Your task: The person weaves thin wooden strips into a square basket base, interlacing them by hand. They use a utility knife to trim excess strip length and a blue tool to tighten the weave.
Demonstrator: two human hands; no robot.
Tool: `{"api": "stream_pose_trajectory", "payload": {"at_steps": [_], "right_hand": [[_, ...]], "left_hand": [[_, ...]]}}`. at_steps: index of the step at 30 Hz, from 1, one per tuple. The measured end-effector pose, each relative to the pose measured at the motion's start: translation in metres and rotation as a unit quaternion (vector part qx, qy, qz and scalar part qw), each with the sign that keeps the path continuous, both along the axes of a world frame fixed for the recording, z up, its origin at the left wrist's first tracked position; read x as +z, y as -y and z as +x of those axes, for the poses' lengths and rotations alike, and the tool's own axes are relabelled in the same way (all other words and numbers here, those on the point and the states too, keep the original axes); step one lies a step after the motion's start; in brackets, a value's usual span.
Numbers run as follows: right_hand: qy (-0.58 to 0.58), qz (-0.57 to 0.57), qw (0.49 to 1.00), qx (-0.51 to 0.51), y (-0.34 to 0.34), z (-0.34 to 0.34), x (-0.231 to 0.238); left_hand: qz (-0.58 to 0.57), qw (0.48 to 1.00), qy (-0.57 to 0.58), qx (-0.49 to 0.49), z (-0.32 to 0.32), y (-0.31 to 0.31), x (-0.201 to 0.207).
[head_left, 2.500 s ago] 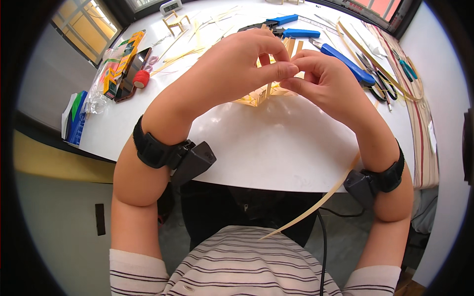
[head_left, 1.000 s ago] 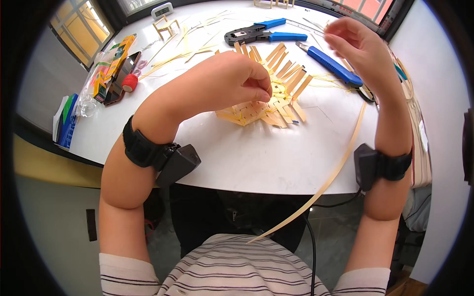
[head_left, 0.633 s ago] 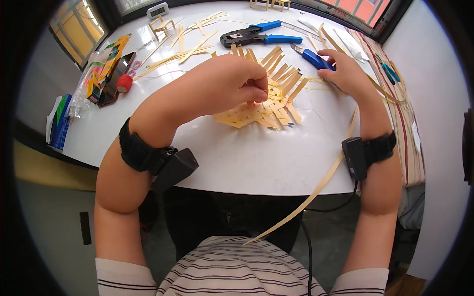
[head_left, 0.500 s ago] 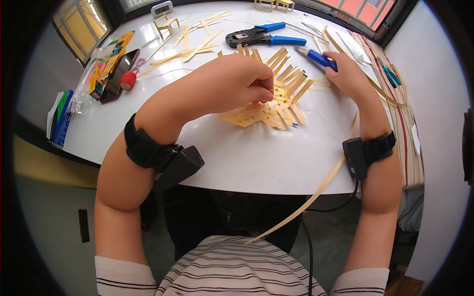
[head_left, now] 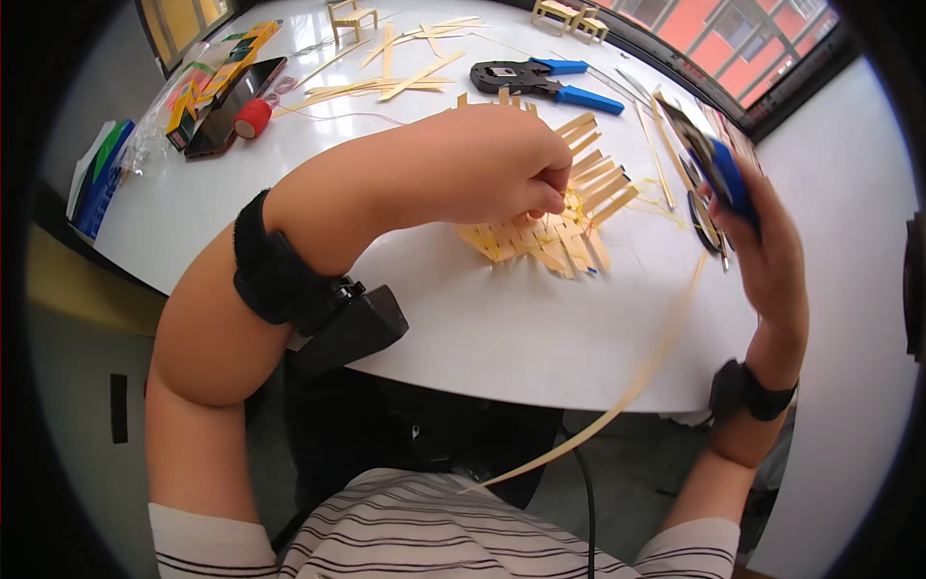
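Note:
A woven piece of pale bamboo strips [head_left: 550, 241] lies mid-table, strip ends fanning out at its far side. Yellow thread [head_left: 579, 205] runs over it. My left hand [head_left: 521, 164] is closed in a pinch on the weave, its fingertips partly hidden. At the right, my right hand [head_left: 767, 232] is wrapped round a blue tool that looks like a utility knife [head_left: 725, 174], raised with its dark front end pointing away to the left. Black-handled scissors [head_left: 706, 227] lie on the table beside that hand. One long bamboo strip [head_left: 627, 391] curves from the table to my lap.
A crimping tool with blue handles [head_left: 550, 82] lies beyond the weave. Loose strips [head_left: 386, 85], a red thread spool [head_left: 253, 119], a phone [head_left: 231, 108] and small boxes [head_left: 227, 72] occupy the far left. Miniature chairs [head_left: 352, 19] stand at the back.
My right hand has lifted the blue knife off to the right and nearer, uncovering the scissors. My left hand stays pinched on the weave. The whole view has shifted slightly.

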State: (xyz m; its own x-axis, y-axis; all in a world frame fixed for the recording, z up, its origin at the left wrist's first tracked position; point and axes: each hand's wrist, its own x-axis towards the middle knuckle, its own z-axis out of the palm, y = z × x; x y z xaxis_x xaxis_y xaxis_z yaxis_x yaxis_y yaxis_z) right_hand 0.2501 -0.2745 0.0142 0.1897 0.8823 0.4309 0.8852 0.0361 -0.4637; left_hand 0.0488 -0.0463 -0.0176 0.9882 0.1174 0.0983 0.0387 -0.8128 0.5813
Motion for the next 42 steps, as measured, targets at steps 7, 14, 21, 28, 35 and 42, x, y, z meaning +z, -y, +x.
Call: {"api": "stream_pose_trajectory", "payload": {"at_steps": [7, 14, 21, 28, 35, 42], "right_hand": [[-0.015, -0.138, 0.988, 0.073, -0.006, -0.005, -0.020], [0.075, -0.132, 0.987, 0.059, -0.007, -0.009, -0.022], [0.125, -0.114, 0.981, 0.089, -0.003, -0.014, -0.017], [0.156, -0.127, 0.976, 0.086, 0.000, -0.023, -0.017], [0.174, -0.124, 0.974, 0.076, -0.002, -0.024, -0.018], [0.196, -0.112, 0.971, 0.082, -0.004, -0.021, -0.019]], "left_hand": [[0.021, 0.999, 0.003, 0.025, -0.001, 0.000, -0.002], [0.001, 0.999, -0.026, 0.020, 0.001, -0.001, 0.005], [-0.031, 0.999, -0.031, 0.026, 0.001, -0.002, 0.004], [-0.022, 0.999, -0.023, 0.027, 0.001, -0.003, 0.001], [-0.008, 1.000, -0.021, 0.014, 0.004, -0.006, -0.002], [-0.002, 1.000, -0.007, 0.030, 0.000, -0.001, -0.001]]}}
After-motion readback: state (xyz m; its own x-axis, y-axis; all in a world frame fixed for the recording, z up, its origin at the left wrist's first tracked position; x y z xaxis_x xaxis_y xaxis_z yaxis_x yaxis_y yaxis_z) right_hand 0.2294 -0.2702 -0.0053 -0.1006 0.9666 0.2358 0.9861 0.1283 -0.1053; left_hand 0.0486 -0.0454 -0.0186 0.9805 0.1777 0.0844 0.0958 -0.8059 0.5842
